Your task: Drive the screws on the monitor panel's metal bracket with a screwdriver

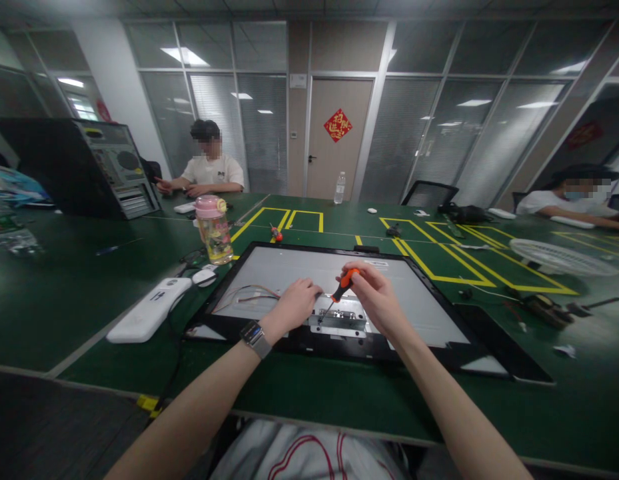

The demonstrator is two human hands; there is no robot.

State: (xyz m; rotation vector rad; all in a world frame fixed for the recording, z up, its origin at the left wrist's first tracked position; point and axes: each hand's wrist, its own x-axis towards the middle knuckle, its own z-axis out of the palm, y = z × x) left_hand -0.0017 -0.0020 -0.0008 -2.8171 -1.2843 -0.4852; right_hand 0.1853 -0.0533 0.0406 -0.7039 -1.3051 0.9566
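An opened monitor [429,310] lies face down on the green table, its grey metal back panel exposed inside a black frame. My right hand [376,297] is closed round an orange-handled screwdriver [342,288], whose tip points down at a metal bracket [342,321] near the panel's front edge. My left hand [295,303], with a watch on its wrist, is curled with its fingertips resting on the panel just left of the bracket. Thin coloured wires [249,293] run across the panel to the left of that hand.
A white flat device [149,310] and a pink-lidded bottle [214,230] stand left of the monitor. An open computer case [89,167] stands far left. A white fan [559,257] and small tools lie on the right. Two other people sit at the table's far side and right end.
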